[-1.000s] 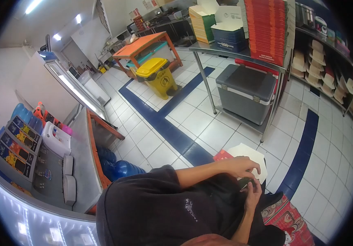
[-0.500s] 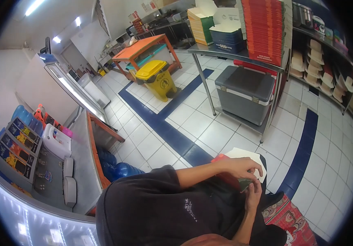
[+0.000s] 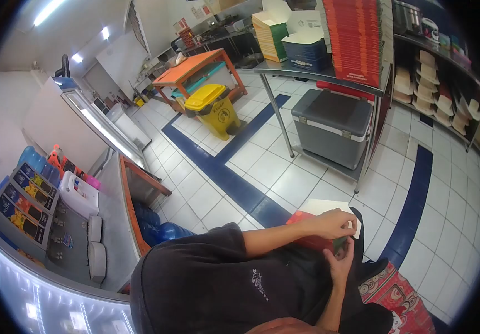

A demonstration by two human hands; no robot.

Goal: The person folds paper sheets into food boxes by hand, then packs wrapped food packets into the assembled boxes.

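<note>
A cardboard food box (image 3: pixel 311 241), red and green outside with a pale inner flap, rests across my lap. My left hand (image 3: pixel 335 224) reaches over it, fingers curled in a pinch at its far right corner. Below, at the green end, my right hand (image 3: pixel 340 260) grips the box side with thumb and fingers bent around the corner. Both hands are close together, and part of the box is hidden behind them and my left forearm.
A steel table (image 3: pixel 329 77) holds stacked red flattened boxes (image 3: pixel 357 42) and blue boxes (image 3: pixel 306 53); a grey cooler (image 3: pixel 332 128) sits below. A yellow bin (image 3: pixel 212 108) stands by an orange table (image 3: pixel 189 64). Left is a counter (image 3: pixel 114 222) with blue water bottles (image 3: pixel 170 231); patterned red cloth (image 3: pixel 393 292) lies lower right.
My right hand has shifted slightly along the green end, its thumb further from its fingers. More of the red panel shows below my left forearm. My left hand stays at the same corner.
</note>
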